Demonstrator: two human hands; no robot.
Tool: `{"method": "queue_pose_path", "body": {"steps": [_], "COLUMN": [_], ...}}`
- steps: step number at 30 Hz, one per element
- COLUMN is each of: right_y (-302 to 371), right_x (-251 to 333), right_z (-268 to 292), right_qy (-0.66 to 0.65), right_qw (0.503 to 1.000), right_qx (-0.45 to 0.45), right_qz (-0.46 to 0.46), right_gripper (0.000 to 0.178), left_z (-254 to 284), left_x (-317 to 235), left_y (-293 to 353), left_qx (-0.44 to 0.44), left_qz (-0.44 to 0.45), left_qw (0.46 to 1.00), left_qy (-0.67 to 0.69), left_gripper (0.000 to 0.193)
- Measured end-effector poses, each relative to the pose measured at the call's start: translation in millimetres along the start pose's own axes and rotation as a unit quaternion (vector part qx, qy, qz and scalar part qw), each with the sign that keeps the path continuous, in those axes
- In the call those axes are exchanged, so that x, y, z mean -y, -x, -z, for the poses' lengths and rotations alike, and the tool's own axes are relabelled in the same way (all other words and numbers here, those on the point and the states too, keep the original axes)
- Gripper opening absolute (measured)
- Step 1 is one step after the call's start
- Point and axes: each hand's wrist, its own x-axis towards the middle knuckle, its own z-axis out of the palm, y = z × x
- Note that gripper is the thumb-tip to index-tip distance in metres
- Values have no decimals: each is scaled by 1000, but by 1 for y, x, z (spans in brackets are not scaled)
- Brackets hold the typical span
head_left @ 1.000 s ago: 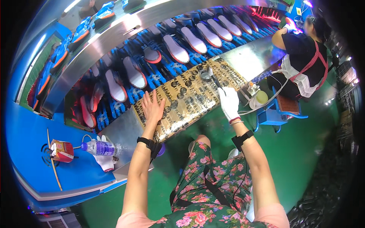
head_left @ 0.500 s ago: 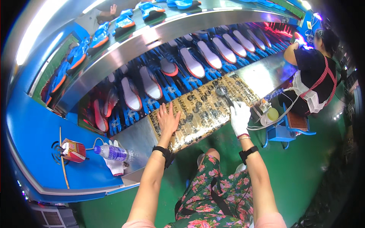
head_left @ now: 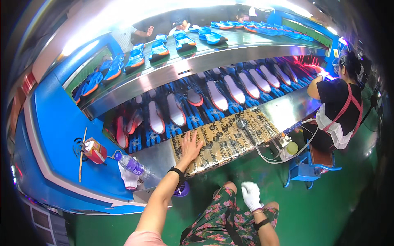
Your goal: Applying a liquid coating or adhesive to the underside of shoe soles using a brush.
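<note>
My bare left hand (head_left: pixel 191 146) lies flat with fingers spread on a ledge pad (head_left: pixel 217 153) wrapped in brown printed tape. Nothing is in it. On the pad's right part rests a corded hand tool (head_left: pixel 243 123) with a round dark head; its handle slants toward me. Lower down, away from the pad, my right hand (head_left: pixel 251 196) in a white knit glove hangs above my lap. Its fingers are loosely extended, and I see nothing held. Beyond the pad, shoe soles (head_left: pixel 217 95) with pale faces and orange-red edges stand in a row on a rack conveyor.
An upper belt carries blue shoes (head_left: pixel 159 49). At left on the blue housing (head_left: pixel 61 135) are a red box (head_left: pixel 95 151), a thin stick (head_left: pixel 82 155), a bottle (head_left: pixel 130 164) and a white glove (head_left: pixel 129 177). A co-worker (head_left: pixel 340 98) sits at right near a blue stool (head_left: pixel 304 174).
My right hand has let go of the corded tool and drawn back toward my lap. The tool now lies on the pad. My left hand stays on the pad; the view has tilted up.
</note>
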Motion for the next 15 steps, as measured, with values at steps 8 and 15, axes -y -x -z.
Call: {"method": "queue_pose_path", "body": {"steps": [8,15], "right_y": [31,60], "right_x": [-57,-106], "right_z": [47,105], "right_qy": [50,125], "right_qw": [992,952], "right_qx": [111,256], "right_qz": [-20,-111], "right_gripper": [17,29], "left_z": [20,18], "left_x": [-17,-21], "left_y": [63,71], "left_qx": [41,39], "left_qz": [-44,-68], "left_qw": [998,996], "left_qy": [-15,-32], "left_gripper": [74,71]}}
